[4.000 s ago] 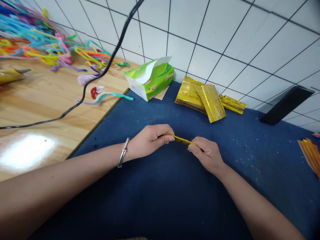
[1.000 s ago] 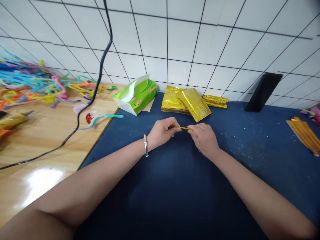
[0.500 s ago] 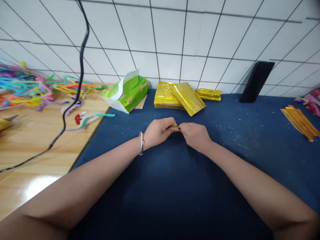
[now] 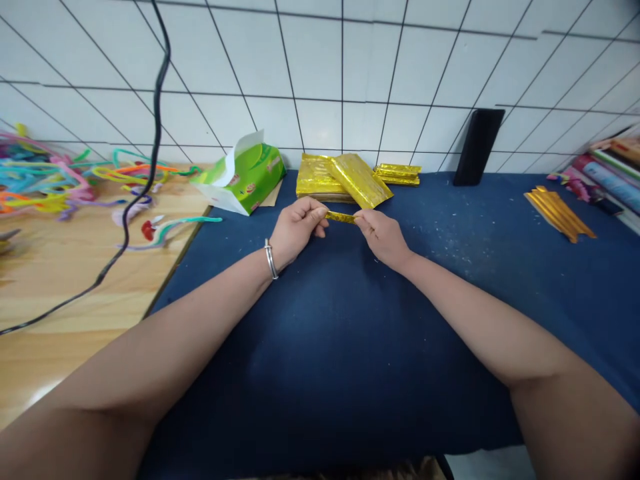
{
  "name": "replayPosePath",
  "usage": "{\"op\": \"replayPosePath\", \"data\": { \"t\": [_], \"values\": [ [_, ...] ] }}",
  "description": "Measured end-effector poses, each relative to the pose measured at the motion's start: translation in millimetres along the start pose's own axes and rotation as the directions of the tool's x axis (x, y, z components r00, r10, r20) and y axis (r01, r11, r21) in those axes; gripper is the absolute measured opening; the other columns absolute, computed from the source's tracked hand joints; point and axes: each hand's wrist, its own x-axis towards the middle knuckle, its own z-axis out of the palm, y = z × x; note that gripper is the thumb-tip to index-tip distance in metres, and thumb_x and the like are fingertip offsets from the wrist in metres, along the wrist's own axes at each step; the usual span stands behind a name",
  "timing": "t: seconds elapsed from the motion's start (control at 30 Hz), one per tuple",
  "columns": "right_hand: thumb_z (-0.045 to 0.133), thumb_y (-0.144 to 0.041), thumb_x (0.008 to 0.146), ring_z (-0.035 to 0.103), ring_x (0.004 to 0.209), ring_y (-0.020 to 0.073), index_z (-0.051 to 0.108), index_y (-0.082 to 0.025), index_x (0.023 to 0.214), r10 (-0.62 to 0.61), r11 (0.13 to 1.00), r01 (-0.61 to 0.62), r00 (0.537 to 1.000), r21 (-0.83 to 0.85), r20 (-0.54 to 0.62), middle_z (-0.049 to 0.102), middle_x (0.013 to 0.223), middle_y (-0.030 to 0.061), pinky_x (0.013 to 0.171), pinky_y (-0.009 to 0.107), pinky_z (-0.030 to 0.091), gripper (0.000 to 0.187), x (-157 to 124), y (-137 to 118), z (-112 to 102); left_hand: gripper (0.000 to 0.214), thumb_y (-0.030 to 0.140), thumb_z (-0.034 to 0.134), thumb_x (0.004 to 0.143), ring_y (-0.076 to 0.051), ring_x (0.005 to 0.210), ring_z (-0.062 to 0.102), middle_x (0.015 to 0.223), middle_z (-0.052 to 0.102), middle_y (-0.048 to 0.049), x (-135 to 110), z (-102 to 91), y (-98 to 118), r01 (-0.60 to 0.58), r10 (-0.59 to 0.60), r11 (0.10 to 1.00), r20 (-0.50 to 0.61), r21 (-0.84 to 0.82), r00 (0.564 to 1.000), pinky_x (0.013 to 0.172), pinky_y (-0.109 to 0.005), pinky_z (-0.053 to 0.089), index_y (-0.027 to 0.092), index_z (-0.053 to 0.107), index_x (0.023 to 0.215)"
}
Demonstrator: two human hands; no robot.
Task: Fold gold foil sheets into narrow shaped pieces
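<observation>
Between my two hands a narrow folded strip of gold foil paper (image 4: 341, 217) is stretched out, roughly level. My left hand (image 4: 299, 227), with a silver bangle on the wrist, pinches its left end between thumb and fingers. The right end is gripped by the closed fingers of my right hand (image 4: 383, 235). Just behind the hands lies a stack of gold foil paper (image 4: 314, 175), with a loose gold packet (image 4: 361, 180) leaning across it. Folded gold strips (image 4: 399, 174) lie to the right of the stack.
A green tissue pack (image 4: 253, 175) sits behind my left hand. A black phone-like slab (image 4: 479, 147) leans on the tiled wall. Folded orange-gold strips (image 4: 560, 212) and books (image 4: 617, 177) are at right. Colourful pipe cleaners (image 4: 65, 180) and a black cable (image 4: 158, 100) are at left.
My hands have moved slightly apart, so more of the gold strip shows between them. The view has shifted right, bringing the books into sight.
</observation>
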Motion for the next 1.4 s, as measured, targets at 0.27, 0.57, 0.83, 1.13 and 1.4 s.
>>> {"op": "replayPosePath", "data": {
  "t": [0.27, 0.57, 0.83, 1.13, 1.4],
  "values": [
    [0.032, -0.038, 0.094, 0.056, 0.075, 0.0137, 0.058, -0.018, 0.091, 0.005, 0.998, -0.001, 0.999, 0.065, -0.048, 0.062, 0.082, 0.0022, 0.068, 0.024, 0.036, 0.033, -1, 4, -2, 0.022, 0.036, 0.053, 0.084, -0.006, 0.049, 0.054, 0.067, 0.061, -0.0009, 3, -0.6, -4, 0.08, -0.07, 0.977, 0.055, -0.197, 0.996, 0.048, -0.017, 0.041, 0.014, 0.057, 0.087],
    [0.032, -0.034, 0.094, 0.052, 0.074, 0.0144, 0.057, -0.018, 0.088, -0.018, 0.998, 0.017, 1.0, 0.068, 0.024, 0.06, 0.075, 0.0013, 0.071, 0.026, 0.036, 0.03, 4, 11, 0, 0.021, 0.036, 0.053, 0.084, -0.008, 0.058, 0.057, 0.07, 0.061, -0.0011, 7, -7.1, -7, 0.008, -0.017, 0.999, 0.179, 0.05, 0.984, 0.056, -0.019, 0.045, 0.015, 0.055, 0.086],
    [0.035, -0.03, 0.093, 0.049, 0.084, 0.0194, 0.062, -0.017, 0.092, -0.23, 0.947, 0.253, 0.964, -0.2, 0.13, 0.062, 0.085, 0.0071, 0.077, 0.032, 0.032, 0.029, 0, 4, 6, 0.011, 0.027, 0.054, 0.083, -0.008, 0.061, 0.055, 0.069, 0.06, 0.0029, 0, 7.4, -1, -0.255, 0.136, 0.903, 0.333, 0.345, 0.933, 0.059, -0.019, 0.042, 0.019, 0.06, 0.083],
    [0.031, -0.036, 0.094, 0.052, 0.079, 0.0172, 0.059, -0.019, 0.092, -0.087, 0.973, 0.111, 0.988, -0.204, 0.126, 0.062, 0.082, 0.0046, 0.068, 0.028, 0.032, 0.033, 1, 7, 3, 0.014, 0.025, 0.048, 0.086, -0.007, 0.058, 0.058, 0.067, 0.062, 0.0021, 1, -0.9, 1, -0.232, 0.146, 0.906, 0.254, 0.354, 0.956, 0.058, -0.018, 0.043, 0.019, 0.061, 0.088],
    [0.032, -0.035, 0.094, 0.055, 0.079, 0.0151, 0.058, -0.019, 0.098, -0.055, 0.995, 0.061, 0.995, -0.074, 0.086, 0.062, 0.082, 0.0029, 0.069, 0.025, 0.035, 0.031, 1, 10, 1, 0.018, 0.03, 0.049, 0.086, -0.006, 0.05, 0.058, 0.068, 0.063, 0.0016, 2, -6.1, 2, -0.159, 0.098, 0.919, 0.184, 0.361, 0.978, 0.054, -0.017, 0.043, 0.018, 0.062, 0.088]
  ]
}}
